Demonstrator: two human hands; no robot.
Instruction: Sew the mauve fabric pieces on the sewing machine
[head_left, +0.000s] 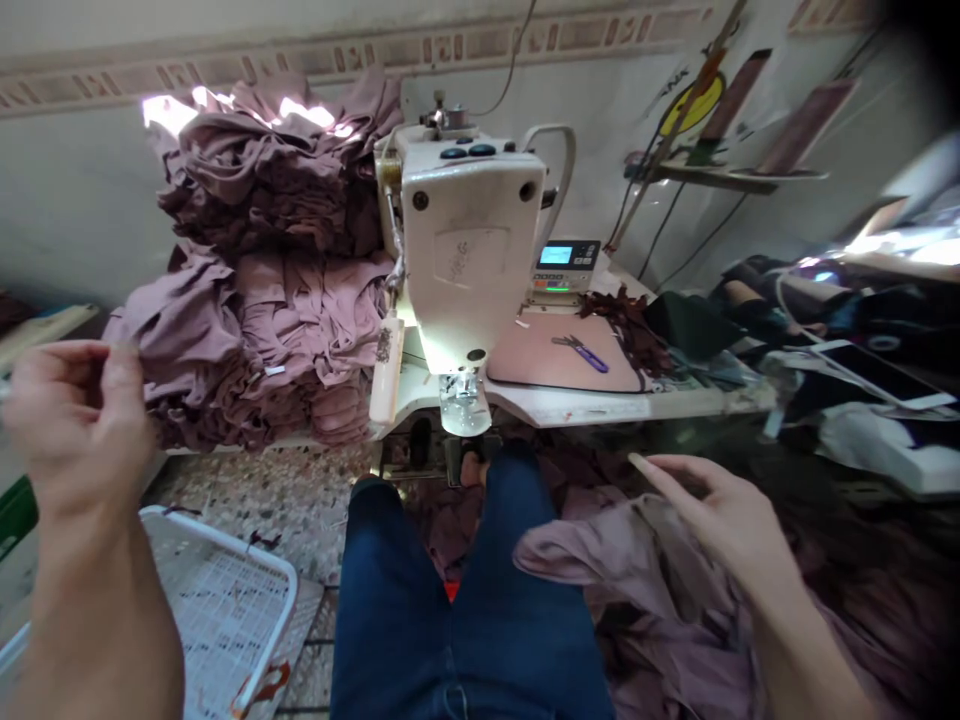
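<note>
My left hand (86, 425) is raised at the far left, its thumb and fingers closed in a pinch; what they hold, if anything, I cannot make out. Just beyond it rises a pile of light mauve garments (307, 310), with a darker mauve stack (262, 180) on top. My right hand (724, 505) hovers low on the right with its fingers stretched out. Below and beside it, a crumpled mauve cloth (637, 550) lies partly over my right thigh. Straight ahead stands a white sewing machine (472, 240), its lamp lit over the needle area.
On the machine table (600, 405), purple-handled thread snips (581, 353) lie on a pink mat (525, 355). A control panel (562, 265) glows behind. A white basket (217, 600) sits on the floor at left. Thread cones (806, 125) and a phone (881, 372) are at right.
</note>
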